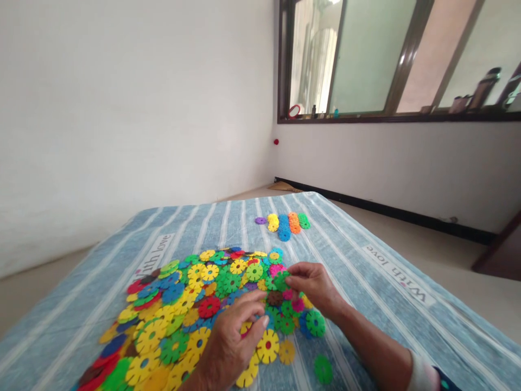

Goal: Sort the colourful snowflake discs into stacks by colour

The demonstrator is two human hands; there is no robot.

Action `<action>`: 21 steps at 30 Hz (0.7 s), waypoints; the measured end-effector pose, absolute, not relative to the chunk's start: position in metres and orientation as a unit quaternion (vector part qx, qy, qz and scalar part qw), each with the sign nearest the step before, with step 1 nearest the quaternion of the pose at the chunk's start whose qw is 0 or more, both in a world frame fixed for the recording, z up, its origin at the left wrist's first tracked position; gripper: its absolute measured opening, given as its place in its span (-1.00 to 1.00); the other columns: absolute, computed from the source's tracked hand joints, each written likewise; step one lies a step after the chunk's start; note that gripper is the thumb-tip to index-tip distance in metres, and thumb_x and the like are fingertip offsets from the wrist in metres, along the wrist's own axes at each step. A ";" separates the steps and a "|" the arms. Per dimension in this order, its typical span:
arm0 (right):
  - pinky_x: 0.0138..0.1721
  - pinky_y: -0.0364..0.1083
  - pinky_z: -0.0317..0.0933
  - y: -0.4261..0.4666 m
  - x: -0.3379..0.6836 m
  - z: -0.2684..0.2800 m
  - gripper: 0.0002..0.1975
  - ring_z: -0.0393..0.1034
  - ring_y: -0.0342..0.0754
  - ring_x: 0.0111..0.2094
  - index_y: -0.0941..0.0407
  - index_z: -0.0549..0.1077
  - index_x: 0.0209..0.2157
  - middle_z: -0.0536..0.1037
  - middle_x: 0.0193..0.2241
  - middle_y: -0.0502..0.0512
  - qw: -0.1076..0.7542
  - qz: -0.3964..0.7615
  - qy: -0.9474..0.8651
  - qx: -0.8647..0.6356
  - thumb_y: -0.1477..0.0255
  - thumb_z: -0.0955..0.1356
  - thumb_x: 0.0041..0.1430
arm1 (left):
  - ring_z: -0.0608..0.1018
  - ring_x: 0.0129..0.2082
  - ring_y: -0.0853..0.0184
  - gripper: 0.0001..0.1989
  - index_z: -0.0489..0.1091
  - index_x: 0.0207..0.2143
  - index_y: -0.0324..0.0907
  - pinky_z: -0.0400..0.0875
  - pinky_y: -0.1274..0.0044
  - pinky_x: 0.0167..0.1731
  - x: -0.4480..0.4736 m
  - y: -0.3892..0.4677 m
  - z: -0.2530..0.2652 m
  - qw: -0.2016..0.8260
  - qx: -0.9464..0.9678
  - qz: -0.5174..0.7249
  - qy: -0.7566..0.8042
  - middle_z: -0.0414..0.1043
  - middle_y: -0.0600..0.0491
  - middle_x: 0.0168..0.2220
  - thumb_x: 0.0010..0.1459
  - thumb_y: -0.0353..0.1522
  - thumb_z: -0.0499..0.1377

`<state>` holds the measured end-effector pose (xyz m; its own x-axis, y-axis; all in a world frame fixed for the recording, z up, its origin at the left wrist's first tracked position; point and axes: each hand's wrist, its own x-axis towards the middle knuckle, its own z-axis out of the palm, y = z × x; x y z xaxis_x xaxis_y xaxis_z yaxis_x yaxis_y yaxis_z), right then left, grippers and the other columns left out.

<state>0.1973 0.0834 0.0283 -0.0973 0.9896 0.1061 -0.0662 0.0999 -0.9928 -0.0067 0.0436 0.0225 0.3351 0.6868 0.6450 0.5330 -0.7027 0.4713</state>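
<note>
A large heap of flat, notched plastic discs [209, 307] in yellow, green, red, blue and other colours covers the near part of the table. My left hand [236, 331] hovers over the front of the heap, fingers loosely curved and apart from the thumb, with nothing visible between them. At the heap's right edge, my right hand [315, 285] pinches a green disc [281, 281] between thumb and fingertips. A yellow disc [267, 346] lies just right of my left hand.
Short overlapping rows of discs, yellow, blue [284, 227], orange and green, lie farther back beside one purple disc [260, 221]. A lone green disc [323, 369] rests near the front. A striped blue cloth [350, 271] covers the table; a white wall [134, 103] stands behind.
</note>
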 end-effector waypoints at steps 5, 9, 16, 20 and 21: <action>-0.61 -0.17 0.25 0.146 0.248 0.028 -0.81 0.31 -0.19 -0.72 0.21 0.51 -0.47 0.43 -0.77 -0.07 0.547 0.376 -0.512 -0.546 0.38 0.42 -0.14 | 0.58 -0.18 0.28 -0.91 0.40 -0.36 -0.14 0.50 0.53 -0.16 -0.013 0.048 0.019 0.028 0.806 0.464 0.366 0.55 -0.02 -0.24 0.11 -0.42 0.10; -0.62 -0.19 0.24 0.201 0.283 0.025 -0.88 0.30 -0.19 -0.72 0.24 0.50 -0.46 0.38 -0.79 -0.08 0.544 0.318 -0.478 -0.612 0.48 0.41 -0.13 | 0.59 -0.21 0.28 -0.91 0.41 -0.34 -0.14 0.51 0.55 -0.17 -0.016 0.049 0.021 -0.020 0.806 0.464 0.366 0.55 -0.02 -0.22 0.11 -0.43 0.11; -0.32 -0.05 0.35 0.262 0.294 0.015 -0.73 0.44 -0.07 -0.35 0.23 0.42 -0.14 0.51 -0.30 0.13 0.451 0.328 -0.459 -0.692 0.38 0.35 0.15 | 0.58 -0.21 0.31 -0.92 0.38 -0.33 -0.14 0.49 0.58 -0.18 -0.022 0.048 0.017 -0.045 0.819 0.437 0.369 0.52 -0.03 -0.19 0.13 -0.44 0.10; -0.14 0.07 0.32 0.277 0.291 0.009 -0.67 0.37 -0.01 -0.12 0.16 0.32 0.00 0.39 -0.04 0.15 0.398 0.351 -0.457 -0.713 0.34 0.29 0.23 | 0.56 -0.20 0.33 -0.91 0.38 -0.33 -0.18 0.47 0.60 -0.18 -0.024 0.048 0.017 -0.039 0.826 0.423 0.370 0.51 -0.03 -0.18 0.14 -0.47 0.09; -0.14 0.07 0.31 0.278 0.291 0.008 -0.67 0.37 -0.01 -0.12 0.16 0.33 0.00 0.39 -0.04 0.16 0.390 0.352 -0.459 -0.716 0.34 0.29 0.22 | 0.56 -0.20 0.34 -0.91 0.38 -0.33 -0.19 0.46 0.61 -0.17 -0.024 0.048 0.017 -0.038 0.827 0.421 0.370 0.51 -0.04 -0.18 0.14 -0.47 0.09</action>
<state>0.2909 0.2783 0.0085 0.3306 0.9323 -0.1465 0.3821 -0.2742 -0.8825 -0.0243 0.0478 0.0166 0.3717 0.5800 0.7249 0.6432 -0.7239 0.2494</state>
